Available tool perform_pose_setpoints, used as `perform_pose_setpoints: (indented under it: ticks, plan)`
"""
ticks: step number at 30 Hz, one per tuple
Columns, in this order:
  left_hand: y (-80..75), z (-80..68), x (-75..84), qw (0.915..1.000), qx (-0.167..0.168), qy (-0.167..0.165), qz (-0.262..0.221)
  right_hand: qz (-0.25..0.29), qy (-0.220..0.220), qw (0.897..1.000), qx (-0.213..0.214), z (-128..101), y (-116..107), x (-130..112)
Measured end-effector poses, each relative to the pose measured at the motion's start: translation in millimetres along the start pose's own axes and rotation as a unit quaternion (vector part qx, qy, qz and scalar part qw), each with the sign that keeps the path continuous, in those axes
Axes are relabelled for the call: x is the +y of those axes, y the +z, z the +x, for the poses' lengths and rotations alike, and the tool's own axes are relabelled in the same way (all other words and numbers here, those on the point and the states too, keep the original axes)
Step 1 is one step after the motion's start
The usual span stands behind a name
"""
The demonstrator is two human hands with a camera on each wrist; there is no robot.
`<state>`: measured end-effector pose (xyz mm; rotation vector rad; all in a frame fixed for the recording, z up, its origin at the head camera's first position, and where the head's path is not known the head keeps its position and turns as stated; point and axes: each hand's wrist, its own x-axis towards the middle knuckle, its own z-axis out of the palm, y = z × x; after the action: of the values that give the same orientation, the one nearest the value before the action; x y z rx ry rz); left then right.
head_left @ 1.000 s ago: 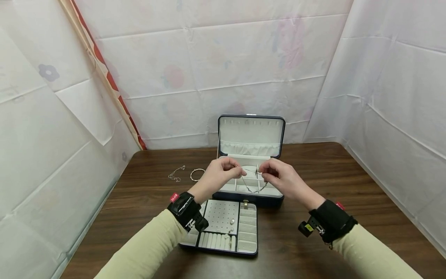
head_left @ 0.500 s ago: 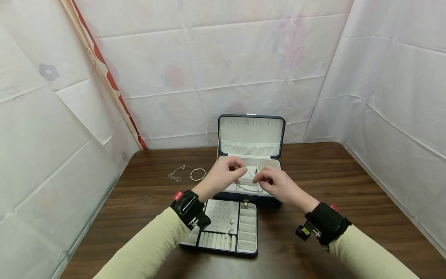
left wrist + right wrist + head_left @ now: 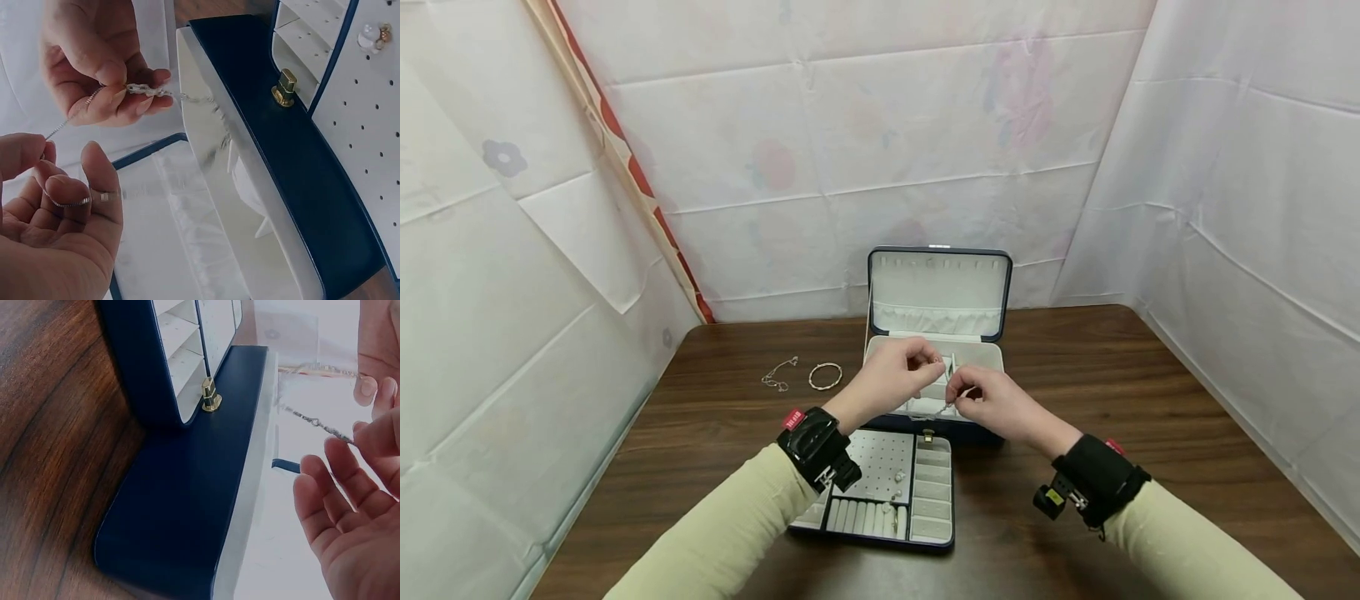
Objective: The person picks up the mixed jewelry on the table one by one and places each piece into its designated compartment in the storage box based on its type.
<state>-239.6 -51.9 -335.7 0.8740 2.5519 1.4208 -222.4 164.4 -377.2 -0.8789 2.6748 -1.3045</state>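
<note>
Both hands hold a thin silver chain point(image 3: 942, 408) over the open dark blue jewellery box point(image 3: 940, 292). My left hand point(image 3: 928, 367) pinches one end between thumb and fingers. My right hand point(image 3: 958, 396) pinches the other end close beside it. In the left wrist view the chain point(image 3: 194, 98) runs from the right hand's fingertips point(image 3: 147, 94) across the box's white rim. The right wrist view shows the chain point(image 3: 309, 420) stretched above the box's front wall point(image 3: 187, 506), held by curled fingers point(image 3: 369, 434).
The box's removed tray point(image 3: 934, 525), with earrings and a ring in it, lies just in front of the box. A bangle point(image 3: 825, 376) and another chain point(image 3: 778, 375) lie on the brown table point(image 3: 1075, 367) to the left. White sheets enclose the table.
Both hands have come closer together and shifted toward the box's near edge. The chain's hanging loop has shortened between them.
</note>
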Motion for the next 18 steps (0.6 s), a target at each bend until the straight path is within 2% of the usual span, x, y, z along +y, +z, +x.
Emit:
perform_pose_setpoints:
  ticks: [9,13,18]
  plan:
    - [0.8,0.5,0.8,0.9985,-0.003,0.01,0.053,0.025,-0.012,0.999,-0.03,3,2,-6]
    - [0.5,0.6,1.3,0.9983,-0.003,0.004,0.059,0.077,0.021,0.996,-0.033,4,2,-10]
    - [-0.3,1.4,0.0,0.9982,0.003,-0.001,0.06,0.149,0.06,0.987,-0.022,5,1,-12]
